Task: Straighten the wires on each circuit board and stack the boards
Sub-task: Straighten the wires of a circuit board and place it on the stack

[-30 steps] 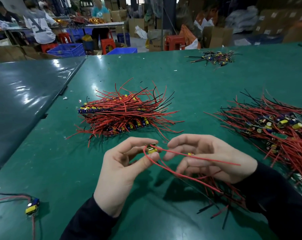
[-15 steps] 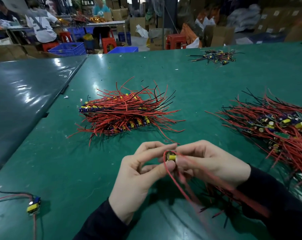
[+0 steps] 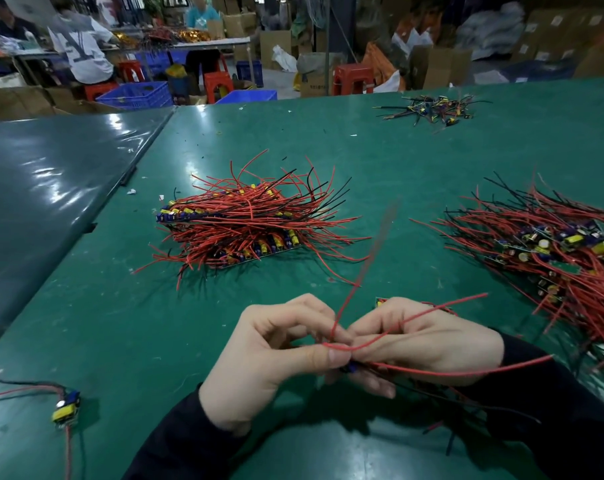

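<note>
Green matting covers the tabletop (image 3: 328,161), with a darker, glossy sheet (image 3: 44,188) laid along its left side, and behind it a workshop of cardboard boxes, blue crates (image 3: 136,94) and red stools (image 3: 353,79) where other people sit at a far bench. Farthest left, near the front edge, a lone circuit board (image 3: 66,407) with yellow and blue parts lies flat, its red and black wires trailing off to the left and down. Further right and further back sits the stacked pile of boards (image 3: 245,225), their red wires mostly fanned toward the right. In front of that pile, both hands meet over the mat. The left hand (image 3: 276,355) has its grip closed, thumb and forefinger pinching a red wire (image 3: 390,330) that loops between the two hands, with one blurred end rising up and away. The right hand (image 3: 428,341), just touching the left, has its fingers curled around the held circuit board (image 3: 353,367), of which only a small blue part shows below the thumbs; more red and black wires run out from it to the right across the dark sleeve. Far back lies a small tangle of parts (image 3: 428,107), and at the right edge spreads a loose heap of unsorted boards (image 3: 549,251) with red wires pointing every way.
</note>
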`<state>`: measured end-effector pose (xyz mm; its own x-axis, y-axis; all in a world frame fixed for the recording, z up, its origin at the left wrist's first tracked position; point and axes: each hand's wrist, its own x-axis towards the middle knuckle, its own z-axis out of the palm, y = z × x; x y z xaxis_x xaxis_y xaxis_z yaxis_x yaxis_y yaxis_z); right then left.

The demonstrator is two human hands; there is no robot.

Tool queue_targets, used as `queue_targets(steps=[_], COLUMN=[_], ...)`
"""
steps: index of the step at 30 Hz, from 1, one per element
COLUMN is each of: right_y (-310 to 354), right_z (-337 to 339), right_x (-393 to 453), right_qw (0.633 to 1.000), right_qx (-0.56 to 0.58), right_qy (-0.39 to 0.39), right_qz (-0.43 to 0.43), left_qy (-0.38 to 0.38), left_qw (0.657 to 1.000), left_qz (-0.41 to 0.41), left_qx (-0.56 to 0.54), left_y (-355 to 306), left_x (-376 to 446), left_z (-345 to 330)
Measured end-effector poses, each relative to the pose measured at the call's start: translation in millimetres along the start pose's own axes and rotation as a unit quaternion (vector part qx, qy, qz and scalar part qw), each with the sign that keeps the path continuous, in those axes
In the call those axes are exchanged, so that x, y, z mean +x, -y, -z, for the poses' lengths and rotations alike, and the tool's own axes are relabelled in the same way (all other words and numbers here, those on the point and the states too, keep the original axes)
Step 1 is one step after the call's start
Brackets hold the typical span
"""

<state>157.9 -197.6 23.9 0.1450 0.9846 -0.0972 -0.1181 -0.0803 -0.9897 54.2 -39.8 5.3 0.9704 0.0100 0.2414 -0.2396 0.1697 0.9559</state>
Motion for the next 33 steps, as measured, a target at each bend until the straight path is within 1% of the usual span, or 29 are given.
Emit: queue_targets(steps=[3,6,10,12,14,16,19,23,25,26,28,30,32,33], right_y=[-2,-3,-4,-7,-10,-14,-16,-15,-16,-17,-21,-23,-23,-22], right_z=[1,1,2,1,-1,-4,-6,-7,-7,-9,-13,-19,-24,-24], right_x=[1,2,2,3,5,8,11,11,10,11,11,12,12,13], right_qw=[1.0,1.0,0.995,0.99,0.983,0.979,0.978,0.968,0.949,0.931,0.882,0.836,0.811,0.809], right_qx=[0.011,0.0,-0.061,-0.095,-0.136,-0.146,-0.107,-0.137,-0.205,-0.258,-0.368,-0.446,-0.484,-0.485], right_qy=[-0.005,-0.019,-0.075,-0.099,-0.121,-0.143,-0.174,-0.205,-0.237,-0.255,-0.286,-0.305,-0.309,-0.31], right_qz=[-0.006,0.008,0.018,0.014,0.014,0.028,0.051,0.041,0.039,0.044,0.062,0.09,0.107,0.116], left_qy=[-0.033,-0.093,-0.15,-0.176,-0.202,-0.214,-0.226,-0.232,-0.255,-0.269,-0.297,-0.305,-0.305,-0.305], left_qw=[0.999,0.994,0.984,0.98,0.979,0.972,0.966,0.96,0.951,0.947,0.94,0.94,0.948,0.951], left_qz=[0.007,0.031,0.057,0.056,0.013,-0.034,-0.046,-0.044,-0.052,-0.052,-0.043,-0.029,0.001,0.029], left_qx=[-0.021,-0.043,-0.076,-0.08,-0.001,0.092,0.12,0.151,0.169,0.169,0.159,0.151,0.087,0.032], left_y=[0,0,1,3,5,7,9,13,17,18,19,19,16,14], left_x=[1,2,2,2,3,3,3,2,2,1,2,2,2,2], left_z=[-2,-3,-7,-10,-11,-12,-8,-12,-16,-17,-17,-19,-23,-23])
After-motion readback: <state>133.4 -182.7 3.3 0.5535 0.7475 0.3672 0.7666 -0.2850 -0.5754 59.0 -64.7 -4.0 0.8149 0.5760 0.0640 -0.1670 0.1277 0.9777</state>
